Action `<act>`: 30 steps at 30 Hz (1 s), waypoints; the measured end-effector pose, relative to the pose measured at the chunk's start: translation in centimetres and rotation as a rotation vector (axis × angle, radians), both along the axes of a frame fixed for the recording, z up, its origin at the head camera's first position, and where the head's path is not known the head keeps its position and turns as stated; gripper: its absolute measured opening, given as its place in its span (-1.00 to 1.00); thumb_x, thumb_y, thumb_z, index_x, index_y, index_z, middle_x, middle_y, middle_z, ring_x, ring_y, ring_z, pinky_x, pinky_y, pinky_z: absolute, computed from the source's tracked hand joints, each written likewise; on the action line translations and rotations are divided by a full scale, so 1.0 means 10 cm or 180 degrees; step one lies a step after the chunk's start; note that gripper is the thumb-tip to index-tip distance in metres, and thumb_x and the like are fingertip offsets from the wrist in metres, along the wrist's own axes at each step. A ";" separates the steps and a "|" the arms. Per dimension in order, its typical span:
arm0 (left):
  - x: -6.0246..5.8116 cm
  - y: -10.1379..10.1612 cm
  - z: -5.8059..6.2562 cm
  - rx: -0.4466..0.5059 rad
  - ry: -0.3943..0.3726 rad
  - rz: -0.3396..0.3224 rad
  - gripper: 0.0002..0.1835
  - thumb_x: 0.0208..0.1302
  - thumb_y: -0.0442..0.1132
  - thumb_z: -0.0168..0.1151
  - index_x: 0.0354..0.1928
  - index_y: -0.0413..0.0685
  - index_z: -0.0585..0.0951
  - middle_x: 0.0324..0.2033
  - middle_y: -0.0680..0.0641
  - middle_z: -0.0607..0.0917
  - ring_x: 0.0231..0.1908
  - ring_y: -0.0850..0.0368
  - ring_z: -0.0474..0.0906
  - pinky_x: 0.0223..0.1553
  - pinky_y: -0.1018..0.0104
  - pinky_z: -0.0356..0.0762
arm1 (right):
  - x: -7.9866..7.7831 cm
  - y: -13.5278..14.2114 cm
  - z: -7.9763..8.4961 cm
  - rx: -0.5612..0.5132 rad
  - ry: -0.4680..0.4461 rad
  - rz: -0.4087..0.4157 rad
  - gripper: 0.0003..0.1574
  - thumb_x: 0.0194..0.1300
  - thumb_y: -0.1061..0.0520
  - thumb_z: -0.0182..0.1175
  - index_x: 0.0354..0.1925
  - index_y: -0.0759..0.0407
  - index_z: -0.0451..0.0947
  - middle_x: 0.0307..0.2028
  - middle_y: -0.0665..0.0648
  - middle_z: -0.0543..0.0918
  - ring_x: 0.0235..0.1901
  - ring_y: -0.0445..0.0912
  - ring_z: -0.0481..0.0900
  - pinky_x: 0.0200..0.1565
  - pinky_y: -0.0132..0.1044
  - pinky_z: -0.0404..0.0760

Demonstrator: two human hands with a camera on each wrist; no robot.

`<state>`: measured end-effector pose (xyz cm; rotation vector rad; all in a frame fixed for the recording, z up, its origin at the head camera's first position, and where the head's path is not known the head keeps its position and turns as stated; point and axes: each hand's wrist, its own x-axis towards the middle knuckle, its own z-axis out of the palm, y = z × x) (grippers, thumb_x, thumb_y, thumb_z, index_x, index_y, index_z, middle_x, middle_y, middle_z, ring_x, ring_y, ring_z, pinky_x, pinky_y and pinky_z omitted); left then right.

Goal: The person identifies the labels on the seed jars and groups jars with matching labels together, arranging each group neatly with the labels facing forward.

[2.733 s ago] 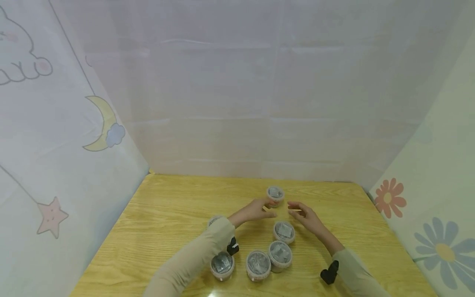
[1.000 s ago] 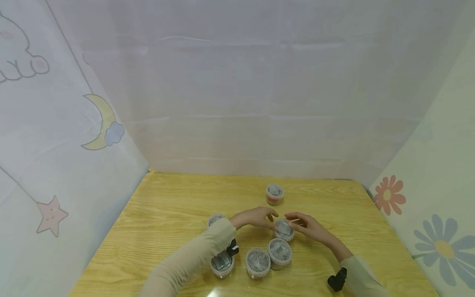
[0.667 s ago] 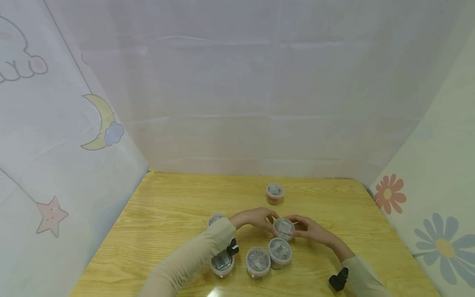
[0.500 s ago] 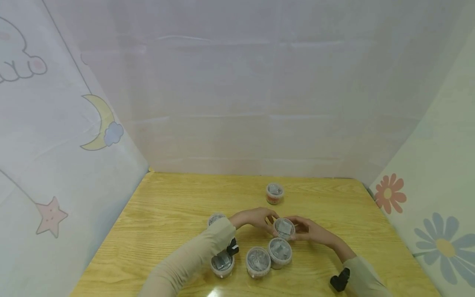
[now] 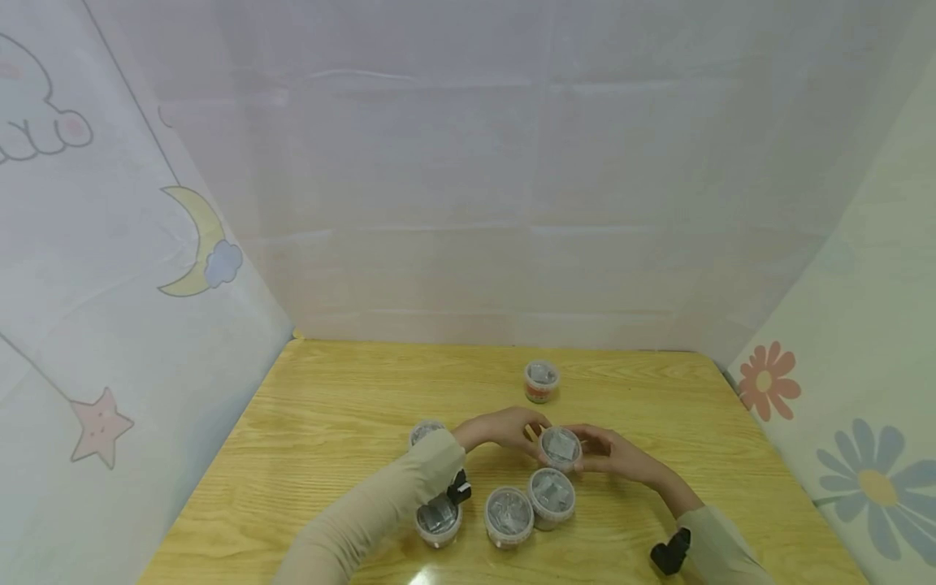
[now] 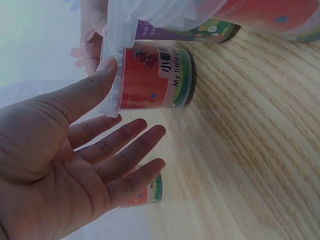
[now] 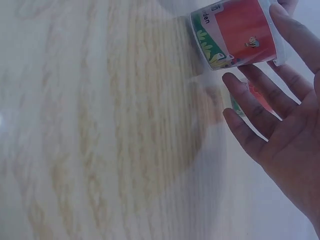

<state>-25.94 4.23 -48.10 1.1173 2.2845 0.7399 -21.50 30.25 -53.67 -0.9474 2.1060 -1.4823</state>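
Note:
Between my two hands is a lidded clear plastic cup (image 5: 561,447) with a red tomato label and a silvery packet under its lid. My left hand (image 5: 508,426) holds it from the left; in the left wrist view the thumb presses the lid rim of the cup (image 6: 155,82) and the other fingers spread past it. From the right, my right hand (image 5: 617,457) holds the same cup, thumb at the lid end and fingers around the far side in the right wrist view. Its base is close to the table. Right in front stands another lidded cup (image 5: 551,497).
A red-labelled cup (image 5: 541,383) stands farther back on the wooden table (image 5: 351,382). Nearer are more lidded cups: one in the front middle (image 5: 509,517), and a front-left cup (image 5: 438,522) and a left cup (image 5: 424,431), both partly behind the left sleeve. Printed sheets enclose the table.
Both hands have come from beside the far cup toward the person and taken hold of the nearer cup from both sides. That cup has shifted slightly away from the one in front.

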 end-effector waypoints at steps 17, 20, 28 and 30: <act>-0.09 -0.07 0.04 0.0416 -0.0099 -0.0107 -0.46 0.18 -0.13 0.29 0.21 -0.01 0.44 0.06 -0.04 0.55 -0.02 0.12 0.56 -0.12 0.51 0.52 | -0.06 -0.03 0.18 -0.0170 0.0115 0.0027 -0.30 0.32 0.35 0.04 0.37 0.29 0.07 0.24 0.36 0.31 0.10 -0.07 0.49 -0.06 -0.18 0.60; -0.09 -0.08 0.06 0.0478 -0.0125 -0.0097 -0.45 0.19 -0.14 0.28 0.23 -0.01 0.42 0.07 -0.05 0.54 -0.01 0.13 0.56 -0.13 0.51 0.53 | -0.06 -0.05 0.22 -0.0169 0.0125 -0.0005 -0.30 0.32 0.36 0.04 0.37 0.29 0.08 0.23 0.37 0.32 0.09 -0.07 0.50 -0.06 -0.19 0.60; -0.10 -0.13 0.07 0.0669 -0.0152 -0.0143 -0.44 0.23 -0.14 0.23 0.27 -0.03 0.37 0.15 -0.04 0.49 0.04 0.16 0.53 0.02 0.45 0.48 | -0.07 -0.05 0.29 -0.0169 0.0199 -0.0035 -0.30 0.33 0.36 0.02 0.38 0.27 0.07 0.24 0.39 0.30 0.10 -0.12 0.48 -0.03 -0.22 0.58; -0.11 -0.14 0.07 0.0723 -0.0154 -0.0145 -0.44 0.23 -0.14 0.23 0.27 -0.02 0.38 0.18 -0.03 0.47 0.05 0.20 0.52 0.04 0.45 0.47 | -0.08 -0.04 0.30 -0.0151 0.0143 -0.0074 -0.30 0.33 0.34 0.03 0.38 0.24 0.07 0.24 0.37 0.30 0.10 -0.13 0.48 -0.03 -0.21 0.57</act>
